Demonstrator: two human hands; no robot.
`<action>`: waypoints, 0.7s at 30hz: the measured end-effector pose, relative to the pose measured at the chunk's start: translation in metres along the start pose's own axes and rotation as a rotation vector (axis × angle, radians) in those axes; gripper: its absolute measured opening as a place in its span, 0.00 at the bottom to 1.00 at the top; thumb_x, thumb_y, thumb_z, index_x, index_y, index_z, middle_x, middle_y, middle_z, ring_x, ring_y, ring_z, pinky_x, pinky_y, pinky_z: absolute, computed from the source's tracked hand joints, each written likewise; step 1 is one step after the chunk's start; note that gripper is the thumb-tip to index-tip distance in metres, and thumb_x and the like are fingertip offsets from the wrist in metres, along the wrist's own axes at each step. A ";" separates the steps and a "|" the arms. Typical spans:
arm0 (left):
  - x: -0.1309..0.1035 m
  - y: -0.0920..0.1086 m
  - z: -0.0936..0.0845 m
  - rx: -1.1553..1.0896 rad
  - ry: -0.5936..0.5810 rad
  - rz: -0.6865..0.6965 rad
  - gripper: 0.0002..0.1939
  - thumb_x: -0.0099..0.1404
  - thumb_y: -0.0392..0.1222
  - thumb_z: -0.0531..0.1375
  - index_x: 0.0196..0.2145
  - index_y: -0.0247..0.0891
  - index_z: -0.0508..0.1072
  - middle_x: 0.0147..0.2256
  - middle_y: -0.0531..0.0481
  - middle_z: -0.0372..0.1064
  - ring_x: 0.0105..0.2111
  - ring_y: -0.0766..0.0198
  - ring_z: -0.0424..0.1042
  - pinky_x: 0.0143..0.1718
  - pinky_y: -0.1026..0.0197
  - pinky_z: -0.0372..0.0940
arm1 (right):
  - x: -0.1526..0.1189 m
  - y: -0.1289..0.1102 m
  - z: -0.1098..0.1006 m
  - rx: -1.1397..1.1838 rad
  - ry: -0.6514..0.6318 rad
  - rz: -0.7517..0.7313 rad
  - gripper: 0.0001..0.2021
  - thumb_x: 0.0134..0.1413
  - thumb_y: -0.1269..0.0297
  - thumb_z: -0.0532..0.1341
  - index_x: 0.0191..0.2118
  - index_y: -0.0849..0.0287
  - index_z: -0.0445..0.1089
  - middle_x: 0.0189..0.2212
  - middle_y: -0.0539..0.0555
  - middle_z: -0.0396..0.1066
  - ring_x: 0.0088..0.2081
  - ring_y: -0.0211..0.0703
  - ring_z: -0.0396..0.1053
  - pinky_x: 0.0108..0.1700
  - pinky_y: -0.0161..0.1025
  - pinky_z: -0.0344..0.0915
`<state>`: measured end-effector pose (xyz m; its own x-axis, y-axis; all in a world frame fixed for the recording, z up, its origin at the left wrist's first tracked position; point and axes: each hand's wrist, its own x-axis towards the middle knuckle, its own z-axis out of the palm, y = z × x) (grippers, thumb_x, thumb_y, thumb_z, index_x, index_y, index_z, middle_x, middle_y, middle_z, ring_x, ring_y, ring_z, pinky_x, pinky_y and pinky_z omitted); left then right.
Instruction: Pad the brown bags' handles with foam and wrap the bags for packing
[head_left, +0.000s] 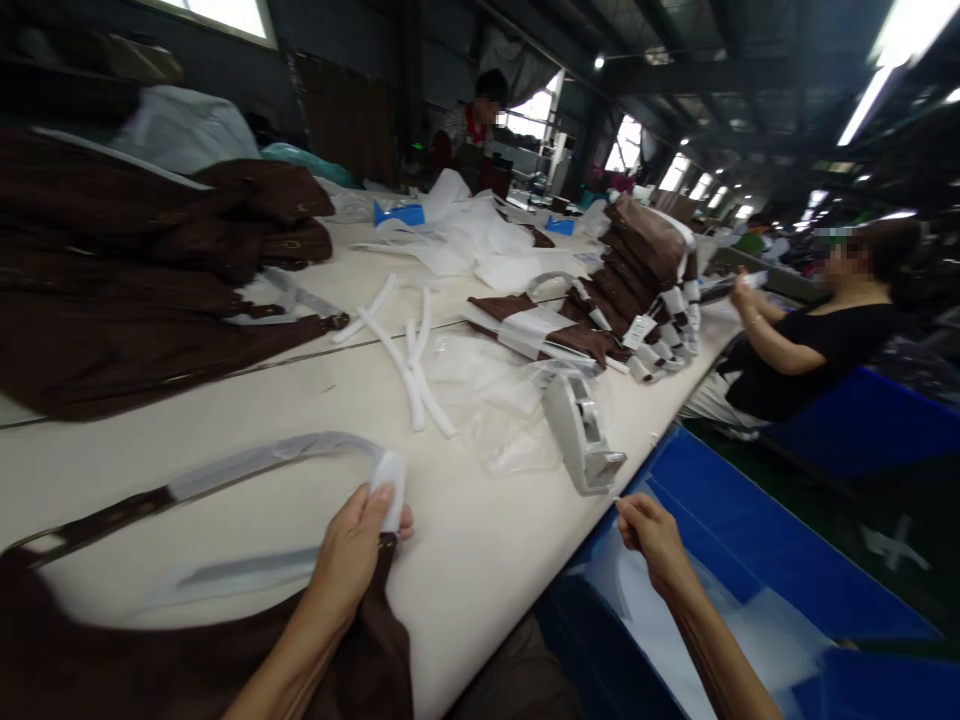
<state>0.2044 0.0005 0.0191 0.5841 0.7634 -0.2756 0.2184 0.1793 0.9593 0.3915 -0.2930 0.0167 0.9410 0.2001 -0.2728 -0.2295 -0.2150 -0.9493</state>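
A brown handbag [187, 660] lies at the near left, its strap [270, 457] arching over the table in clear plastic wrap. My left hand [358, 540] is closed around white padding [391, 480] at the strap's end, just above a small metal fitting. Beyond the table's front edge my right hand [651, 530] is pinched; a small pale bit shows at its fingertips, probably tape, too small to be sure. Just above that hand stands a grey tape dispenser [581, 430] at the table edge.
White foam strips [397, 365] and clear plastic bags [502, 420] lie mid-table. Brown bags are piled at left [150, 260] and stacked at right [637, 270]. A blue bin [750, 540] with white sheets stands below the edge. One person [817, 320] sits at right; another [472, 130] is behind.
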 end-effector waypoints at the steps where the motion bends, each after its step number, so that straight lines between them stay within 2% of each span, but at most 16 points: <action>1: -0.001 -0.002 0.000 -0.017 -0.015 0.017 0.27 0.52 0.68 0.60 0.28 0.38 0.67 0.22 0.52 0.69 0.22 0.62 0.70 0.26 0.61 0.66 | -0.006 0.002 0.003 0.001 -0.062 0.016 0.20 0.39 0.47 0.70 0.21 0.57 0.65 0.16 0.47 0.60 0.19 0.35 0.53 0.23 0.36 0.49; 3: -0.001 -0.005 0.001 -0.050 -0.038 0.034 0.26 0.55 0.67 0.59 0.28 0.38 0.66 0.22 0.53 0.69 0.21 0.64 0.69 0.26 0.62 0.65 | -0.019 0.000 0.015 0.024 -0.266 0.027 0.18 0.46 0.49 0.69 0.24 0.57 0.67 0.17 0.47 0.61 0.21 0.36 0.55 0.26 0.37 0.52; 5: -0.002 -0.008 0.001 -0.071 -0.044 0.039 0.24 0.57 0.65 0.58 0.28 0.38 0.66 0.22 0.53 0.69 0.21 0.64 0.68 0.26 0.62 0.65 | -0.029 -0.014 0.039 0.067 -0.516 0.013 0.15 0.52 0.52 0.67 0.26 0.58 0.68 0.17 0.47 0.62 0.22 0.36 0.55 0.28 0.37 0.53; 8: -0.005 -0.009 -0.001 -0.070 -0.040 0.043 0.22 0.60 0.63 0.57 0.29 0.39 0.66 0.23 0.53 0.69 0.22 0.64 0.68 0.26 0.62 0.65 | -0.035 -0.044 0.094 0.108 -0.847 -0.056 0.13 0.54 0.54 0.66 0.28 0.58 0.68 0.18 0.47 0.65 0.23 0.36 0.58 0.30 0.37 0.54; 11: -0.008 -0.010 -0.003 -0.059 -0.057 0.095 0.20 0.64 0.60 0.56 0.28 0.39 0.66 0.23 0.53 0.69 0.23 0.63 0.68 0.29 0.61 0.64 | -0.031 -0.065 0.153 0.084 -1.078 -0.144 0.15 0.54 0.52 0.67 0.29 0.58 0.68 0.19 0.47 0.67 0.23 0.36 0.61 0.32 0.37 0.57; 13: -0.008 -0.011 -0.004 -0.046 -0.061 0.152 0.20 0.65 0.58 0.55 0.27 0.40 0.65 0.23 0.54 0.67 0.25 0.62 0.67 0.31 0.61 0.64 | -0.026 -0.065 0.184 0.059 -1.160 -0.155 0.17 0.53 0.50 0.67 0.28 0.58 0.67 0.20 0.47 0.69 0.23 0.35 0.60 0.30 0.36 0.56; 15: -0.007 -0.012 -0.005 -0.040 -0.048 0.177 0.19 0.66 0.57 0.55 0.27 0.40 0.65 0.23 0.54 0.65 0.25 0.62 0.66 0.31 0.61 0.63 | -0.020 -0.057 0.204 0.040 -1.189 -0.131 0.19 0.51 0.48 0.67 0.27 0.58 0.65 0.20 0.48 0.70 0.21 0.33 0.58 0.27 0.34 0.53; 18: -0.006 -0.014 -0.005 -0.038 -0.027 0.173 0.18 0.66 0.57 0.55 0.26 0.41 0.64 0.23 0.55 0.63 0.25 0.62 0.64 0.29 0.62 0.61 | -0.016 -0.042 0.219 0.014 -1.154 -0.091 0.22 0.49 0.44 0.67 0.25 0.57 0.62 0.18 0.47 0.69 0.20 0.33 0.60 0.24 0.33 0.48; 21: -0.005 -0.016 -0.005 -0.035 -0.022 0.182 0.18 0.65 0.57 0.55 0.26 0.41 0.63 0.24 0.55 0.62 0.27 0.62 0.63 0.32 0.62 0.61 | -0.013 -0.033 0.223 0.003 -1.145 -0.062 0.23 0.47 0.43 0.68 0.25 0.57 0.61 0.16 0.45 0.66 0.21 0.36 0.66 0.24 0.33 0.47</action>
<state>0.1940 -0.0034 0.0059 0.6287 0.7714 -0.0982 0.0803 0.0612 0.9949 0.3313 -0.0750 0.0170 0.1725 0.9632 -0.2060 -0.1929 -0.1720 -0.9660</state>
